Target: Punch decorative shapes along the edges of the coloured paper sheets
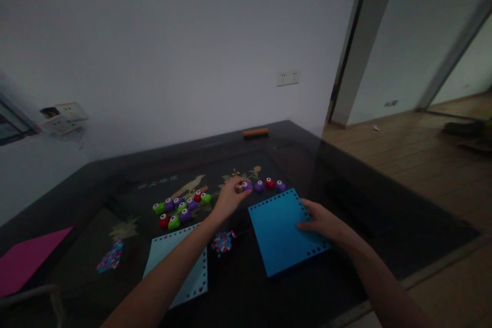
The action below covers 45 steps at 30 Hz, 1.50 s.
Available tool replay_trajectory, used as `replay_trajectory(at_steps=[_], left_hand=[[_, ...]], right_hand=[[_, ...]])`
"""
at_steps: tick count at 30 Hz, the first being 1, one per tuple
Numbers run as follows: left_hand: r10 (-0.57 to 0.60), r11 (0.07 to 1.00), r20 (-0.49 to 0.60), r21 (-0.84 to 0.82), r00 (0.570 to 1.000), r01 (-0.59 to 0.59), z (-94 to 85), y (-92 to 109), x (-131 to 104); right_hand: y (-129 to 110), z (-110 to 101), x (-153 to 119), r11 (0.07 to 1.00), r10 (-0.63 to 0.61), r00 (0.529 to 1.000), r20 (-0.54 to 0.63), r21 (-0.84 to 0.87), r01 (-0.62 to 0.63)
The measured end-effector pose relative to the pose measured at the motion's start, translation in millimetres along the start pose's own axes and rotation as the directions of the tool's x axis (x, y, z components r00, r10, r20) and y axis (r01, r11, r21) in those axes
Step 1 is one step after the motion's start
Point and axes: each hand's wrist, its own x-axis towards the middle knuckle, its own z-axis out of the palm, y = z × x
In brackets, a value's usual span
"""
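My left hand (229,193) is closed on a small purple craft punch (246,185) with an eye on it. This punch is at the left end of a short row with another purple punch (259,185), a red punch (269,183) and one more purple punch (280,185). My right hand (317,218) grips the right edge of a blue paper sheet (282,241), thumb on top and fingers partly hidden. Holes line the sheet's far edge and part of its near and right edges. Under my left forearm lies a pale blue sheet (194,279) with punched borders.
Several green, red and purple punches (182,207) are grouped left of my left hand. Paper confetti (223,242) lies between the sheets, with another pile (110,257) further left. A pink sheet (33,261) is at far left. An orange-brown bar (255,132) sits near the wall.
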Motion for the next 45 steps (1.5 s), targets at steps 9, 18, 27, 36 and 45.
replay_trajectory(at_steps=[9,18,27,36,45], left_hand=[[0.186,0.905,0.077,0.374,0.98,-0.201,40.3,2.6,31.6],[0.287,0.848,0.076,0.444,0.955,-0.29,56.4,-6.1,37.0],[0.249,0.894,0.102,0.359,0.963,-0.269,55.6,-19.0,32.2],[0.394,0.81,0.258,0.356,0.882,-0.466,60.5,-13.9,38.6],[0.491,0.61,0.553,0.333,0.673,-0.719,69.0,-9.9,68.3]], right_hand=[[2.1,2.4,0.6,0.997,-0.007,0.999,0.046,-0.077,0.011],[5.6,2.5,2.1,0.999,-0.022,0.998,0.058,-0.041,0.024],[6.6,2.1,2.8,0.998,-0.025,0.999,0.047,-0.053,0.027],[7.5,3.0,2.8,0.998,-0.017,0.998,0.054,-0.06,0.02],[14.0,-1.2,8.0,0.977,-0.082,0.997,0.009,-0.195,0.083]])
